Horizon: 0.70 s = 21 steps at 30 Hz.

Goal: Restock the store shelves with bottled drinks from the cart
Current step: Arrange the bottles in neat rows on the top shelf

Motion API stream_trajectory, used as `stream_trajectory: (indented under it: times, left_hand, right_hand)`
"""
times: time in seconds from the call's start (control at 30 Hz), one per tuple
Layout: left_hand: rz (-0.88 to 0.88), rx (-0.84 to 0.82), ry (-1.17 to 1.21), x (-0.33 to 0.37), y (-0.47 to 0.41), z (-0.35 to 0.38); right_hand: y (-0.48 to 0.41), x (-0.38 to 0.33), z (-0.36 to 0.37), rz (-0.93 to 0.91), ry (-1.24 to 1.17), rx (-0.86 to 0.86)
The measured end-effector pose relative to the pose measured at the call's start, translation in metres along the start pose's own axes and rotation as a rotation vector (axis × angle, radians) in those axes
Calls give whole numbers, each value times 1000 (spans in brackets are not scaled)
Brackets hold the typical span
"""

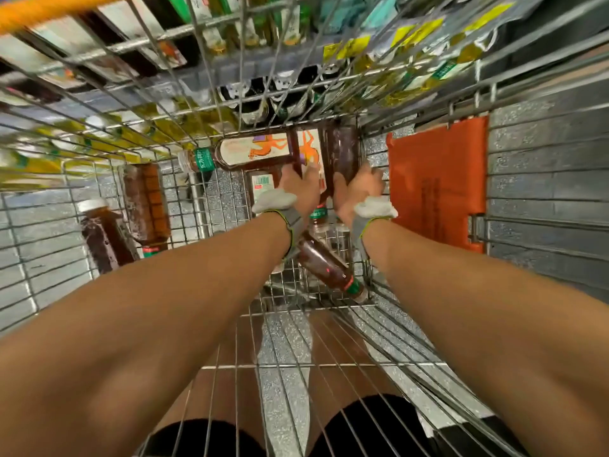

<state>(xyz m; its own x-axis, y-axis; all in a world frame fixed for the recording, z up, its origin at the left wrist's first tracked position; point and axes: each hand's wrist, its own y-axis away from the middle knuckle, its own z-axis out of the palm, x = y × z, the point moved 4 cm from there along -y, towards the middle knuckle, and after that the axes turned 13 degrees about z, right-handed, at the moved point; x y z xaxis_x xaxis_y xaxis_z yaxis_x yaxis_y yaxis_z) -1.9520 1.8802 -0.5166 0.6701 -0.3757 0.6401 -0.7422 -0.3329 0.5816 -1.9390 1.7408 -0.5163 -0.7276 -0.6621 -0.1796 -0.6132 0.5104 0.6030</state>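
Head view: inside the wire cart (230,366), just left of the orange flap (435,183), the right hand (357,191) wraps a dark tea bottle (344,150). Further left, the left hand (298,189) curls round an orange-figure bottle (308,151). White characters on a green neck band (200,159) are too blurred to read. Both hands' fingertips are hidden.

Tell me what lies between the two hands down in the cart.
In the head view, the green-banded neck of a brown bottle shows between the left hand and the right hand.
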Motion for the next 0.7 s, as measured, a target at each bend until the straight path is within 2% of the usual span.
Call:
stream_trajectory:
  times: [0.13, 0.23, 0.33, 0.47, 0.57, 0.7]
  left_hand:
    - [-41, 6, -118, -3, -8, 6]
    - [-69, -71, -306, -12, -17, 5]
    - [-38, -115, -336, -18, -16, 0]
    - [-2, -46, -2, -3, -5, -8]
    - [1, -142, 167, 7, 8, -28]
    - [29, -143, 258, 38, 44, -71]
  right_hand:
    - [-4, 3, 12, 11, -8, 13]
    - [-3, 2, 22, 31, -110, 27]
    - [-2, -1, 26, 115, -124, 13]
    - [3, 7, 24, 192, -255, -87]
    - [21, 17, 10, 168, -323, -101]
    - [54, 6, -25, 106, -445, -142]
